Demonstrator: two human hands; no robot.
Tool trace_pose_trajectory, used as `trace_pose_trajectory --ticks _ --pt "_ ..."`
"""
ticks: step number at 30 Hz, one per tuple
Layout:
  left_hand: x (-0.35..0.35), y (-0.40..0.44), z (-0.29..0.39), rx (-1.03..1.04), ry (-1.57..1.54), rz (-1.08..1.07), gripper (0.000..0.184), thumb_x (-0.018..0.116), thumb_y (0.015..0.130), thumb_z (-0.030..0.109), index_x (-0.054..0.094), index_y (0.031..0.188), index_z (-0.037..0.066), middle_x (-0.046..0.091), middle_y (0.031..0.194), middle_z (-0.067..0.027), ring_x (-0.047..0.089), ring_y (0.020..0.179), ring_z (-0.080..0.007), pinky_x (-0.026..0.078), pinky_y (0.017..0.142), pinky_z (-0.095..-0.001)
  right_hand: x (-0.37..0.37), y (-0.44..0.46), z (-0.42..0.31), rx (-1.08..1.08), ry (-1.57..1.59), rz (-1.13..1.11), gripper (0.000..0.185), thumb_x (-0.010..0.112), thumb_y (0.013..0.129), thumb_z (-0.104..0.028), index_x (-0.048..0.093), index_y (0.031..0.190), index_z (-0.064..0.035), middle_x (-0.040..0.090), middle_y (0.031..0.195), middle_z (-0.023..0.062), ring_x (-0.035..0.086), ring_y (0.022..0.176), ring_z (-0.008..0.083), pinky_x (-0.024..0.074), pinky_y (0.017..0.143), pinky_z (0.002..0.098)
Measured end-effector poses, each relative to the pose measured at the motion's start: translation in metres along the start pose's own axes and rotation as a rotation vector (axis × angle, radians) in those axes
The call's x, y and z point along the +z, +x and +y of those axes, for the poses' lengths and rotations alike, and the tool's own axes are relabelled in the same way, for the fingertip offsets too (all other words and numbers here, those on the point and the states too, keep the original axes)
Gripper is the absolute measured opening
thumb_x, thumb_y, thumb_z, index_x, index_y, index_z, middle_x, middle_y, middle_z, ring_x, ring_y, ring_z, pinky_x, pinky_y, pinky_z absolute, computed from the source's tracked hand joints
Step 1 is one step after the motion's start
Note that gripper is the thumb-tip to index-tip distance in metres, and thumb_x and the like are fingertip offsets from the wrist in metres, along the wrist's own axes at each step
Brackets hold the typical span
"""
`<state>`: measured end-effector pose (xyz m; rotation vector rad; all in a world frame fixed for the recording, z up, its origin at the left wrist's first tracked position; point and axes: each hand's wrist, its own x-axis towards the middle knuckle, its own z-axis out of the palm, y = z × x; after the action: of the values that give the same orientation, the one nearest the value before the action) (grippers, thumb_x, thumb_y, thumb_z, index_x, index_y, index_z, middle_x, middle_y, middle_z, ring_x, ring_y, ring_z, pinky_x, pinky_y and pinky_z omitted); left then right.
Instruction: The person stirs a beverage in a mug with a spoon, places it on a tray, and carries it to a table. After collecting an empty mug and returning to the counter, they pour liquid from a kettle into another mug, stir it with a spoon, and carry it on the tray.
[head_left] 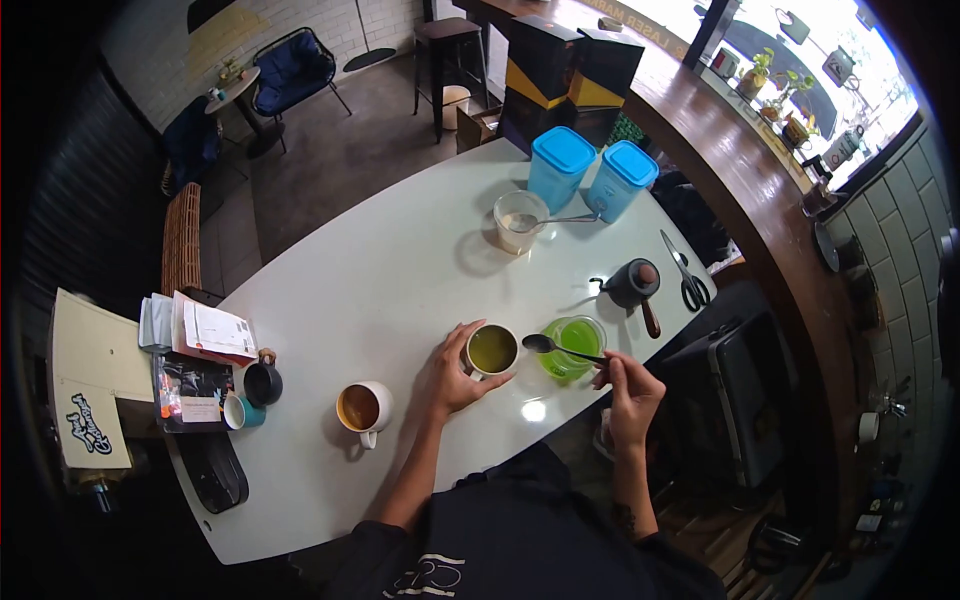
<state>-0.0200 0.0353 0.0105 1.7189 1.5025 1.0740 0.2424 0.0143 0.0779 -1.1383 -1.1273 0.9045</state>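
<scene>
At the right hand (632, 395): we find its fingers (618, 370) pinched on the handle of a dark spoon (540, 343), whose bowl points toward the left hand.
Left hand (455, 375): we record its fingers curled around a pale cup (492, 374), which stands upright and contains a dull green liquid (491, 350).
Spoon position: we see its handle pass over a clear vessel (566, 372) of brighter green liquid; whether it touches the rim, we cannot tell.
Brown drink: we note it in a white cup (385, 405), upright on the counter (330, 310), to the left of the left hand, its handle toward the wearer.
Dark pot (630, 285): we locate it beyond the clear vessel, its brown handle pointing back toward the wearer; scissors (688, 280) lie near it at the counter's edge.
Plastic tub (512, 238): we observe a metal spoon (565, 219) resting across it, just in front of two blue containers (560, 175) with lids.
Counter's left end: we list a black cup (263, 384) and a teal cup (240, 411) side by side, near upright papers (215, 330).
Far end: we see black boxes (540, 70) with yellow markings behind the blue containers.
</scene>
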Motion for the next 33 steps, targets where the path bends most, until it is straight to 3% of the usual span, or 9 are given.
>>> trace_pose_trajectory --ticks 1,6,17,19,26,28,33 --pt "-0.001 0.000 0.002 0.005 -0.002 -0.013 0.086 0.094 0.067 0.030 0.055 0.138 0.003 0.061 0.134 -0.0176 0.061 0.124 -0.0309 0.050 0.105 -0.0414 -0.007 0.001 -0.002 0.003 0.010 0.041 0.020 0.061 0.102 -0.007 0.070 0.107 0.0104 0.070 0.081 0.0113 0.064 0.064 0.0138 0.0523 0.060 0.0268" --pt "-0.003 0.002 0.004 -0.008 0.051 -0.045 0.086 0.093 0.069 0.031 0.052 0.140 0.004 0.060 0.134 -0.0176 0.061 0.123 -0.0293 0.050 0.105 -0.0404 -0.035 0.003 -0.018 0.074 0.031 0.182 0.016 0.063 0.100 -0.006 0.070 0.104 0.0074 0.071 0.080 0.0104 0.064 0.063 0.0119 0.0496 0.059 0.0246" --pt "0.000 0.000 0.001 0.002 0.037 -0.019 0.087 0.093 0.069 0.030 0.051 0.141 0.004 0.061 0.133 -0.0174 0.062 0.122 -0.0292 0.050 0.104 -0.0405 -0.029 0.003 0.007 0.114 -0.218 0.054 0.011 0.065 0.097 -0.003 0.071 0.103 0.0037 0.071 0.080 0.0066 0.066 0.067 0.0095 0.0516 0.059 0.0235" --pt "-0.001 0.000 0.005 -0.051 -0.037 -0.005 0.087 0.094 0.065 0.037 0.055 0.138 0.009 0.064 0.131 -0.0187 0.057 0.127 -0.0394 0.046 0.108 -0.0482 -0.026 0.005 0.013 0.115 -0.276 0.039 0.011 0.067 0.096 -0.004 0.072 0.101 0.0043 0.071 0.080 0.0068 0.066 0.067 0.0096 0.0521 0.058 0.0237" --pt "0.001 -0.006 -0.002 -0.080 -0.160 0.008 0.097 0.094 0.066 0.040 0.049 0.145 0.008 0.056 0.141 -0.0197 0.056 0.129 -0.0382 0.046 0.109 -0.0472 -0.018 0.011 0.018 0.107 -0.367 -0.021 0.011 0.071 0.093 -0.005 0.071 0.096 0.0049 0.072 0.080 0.0065 0.065 0.064 0.0081 0.0524 0.056 0.0239" --pt "0.005 -0.009 -0.012 0.019 -0.193 0.057 0.099 0.094 0.067 0.040 0.047 0.147 0.007 0.055 0.141 -0.0197 0.056 0.129 -0.0376 0.046 0.108 -0.0453 -0.017 0.013 0.021 0.100 -0.392 -0.046 0.010 0.072 0.092 -0.005 0.071 0.096 0.0047 0.070 0.079 0.0058 0.064 0.064 0.0080 0.0521 0.056 0.0236" --pt "-0.008 -0.019 0.011 -0.011 -0.171 0.112 0.076 0.085 0.080 0.035 0.051 0.142 0.006 0.060 0.134 -0.0200 0.057 0.126 -0.0358 0.045 0.107 -0.0445 -0.017 0.015 0.024 0.073 -0.404 -0.109 0.011 0.070 0.095 -0.007 0.069 0.094 0.0040 0.064 0.070 0.0006 0.058 0.057 0.0043 0.0454 0.051 0.0201"
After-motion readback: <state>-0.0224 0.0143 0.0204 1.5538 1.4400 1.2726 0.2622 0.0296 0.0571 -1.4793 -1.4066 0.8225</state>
